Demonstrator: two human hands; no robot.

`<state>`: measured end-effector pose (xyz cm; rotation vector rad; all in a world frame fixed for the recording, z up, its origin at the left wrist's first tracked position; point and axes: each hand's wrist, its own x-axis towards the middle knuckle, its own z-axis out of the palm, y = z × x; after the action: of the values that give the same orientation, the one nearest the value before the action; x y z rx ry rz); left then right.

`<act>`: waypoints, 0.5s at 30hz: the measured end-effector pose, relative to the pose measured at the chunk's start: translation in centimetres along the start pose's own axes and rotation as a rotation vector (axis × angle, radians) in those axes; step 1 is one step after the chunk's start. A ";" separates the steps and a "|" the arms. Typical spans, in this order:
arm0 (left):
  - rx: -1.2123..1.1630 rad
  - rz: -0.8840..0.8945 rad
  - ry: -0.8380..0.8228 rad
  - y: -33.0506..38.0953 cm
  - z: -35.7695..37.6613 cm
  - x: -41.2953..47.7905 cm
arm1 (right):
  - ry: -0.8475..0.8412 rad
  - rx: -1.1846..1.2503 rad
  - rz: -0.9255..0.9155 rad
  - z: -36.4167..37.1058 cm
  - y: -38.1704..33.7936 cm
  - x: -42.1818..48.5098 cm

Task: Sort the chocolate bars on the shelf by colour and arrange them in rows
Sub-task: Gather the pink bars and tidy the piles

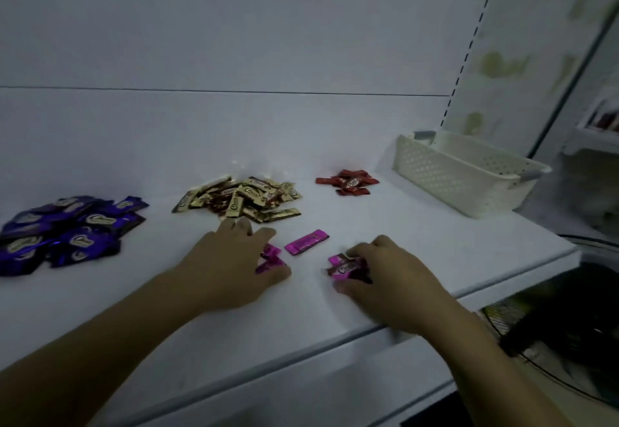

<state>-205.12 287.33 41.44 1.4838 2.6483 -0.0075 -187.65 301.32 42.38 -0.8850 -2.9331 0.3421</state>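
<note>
Lower middle of the frame, loose pink bar (306,242): it lies flat on the shelf. Its long side runs from lower left up to upper right. It sits between the two hands and touches neither.
Left hand (231,259): the fingers are bent, and the thumb and fingers pinch two pink bars (269,259). The ends of the bars poke out to the right.
Right hand (385,272): the fingers curl round a small pink bunch (345,267). The bunch is stacked, lies mostly left to right, and is near the front edge.
Purple pile (67,229): a messy heap at the far left. The wrappers are shiny and point every way.
Gold pile (239,198): a messy heap just above the left fingertips, with some darker wrappers mixed in.
Red pile (348,181): a small heap to the upper right, near the basket but not touching it.
Basket (462,175): cream plastic with many little holes in its walls and grey handles. It sits at the right end.
Shelf (418,242): white, smooth and flat. Its front edge slants up to the right. Bare room shows in front of the piles and behind them, up to the back wall.
</note>
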 end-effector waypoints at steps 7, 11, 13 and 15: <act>-0.277 0.058 0.086 1.7 -0.3 0.6 | 0.078 0.168 -0.261 0.9 0.3 3.7; -0.319 0.046 0.241 1.7 0.2 0.2 | 0.104 0.233 -0.312 0.9 0.4 4.6; -0.319 0.042 0.201 1.8 0.0 0.2 | 0.128 0.255 -0.306 0.9 0.8 4.8; -0.320 0.026 0.120 1.8 -0.5 0.1 | 0.146 0.291 -0.292 0.8 1.2 5.0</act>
<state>-203.67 288.36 41.99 1.4485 2.5626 0.4979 -191.28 304.95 41.28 -0.4187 -2.7268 0.6323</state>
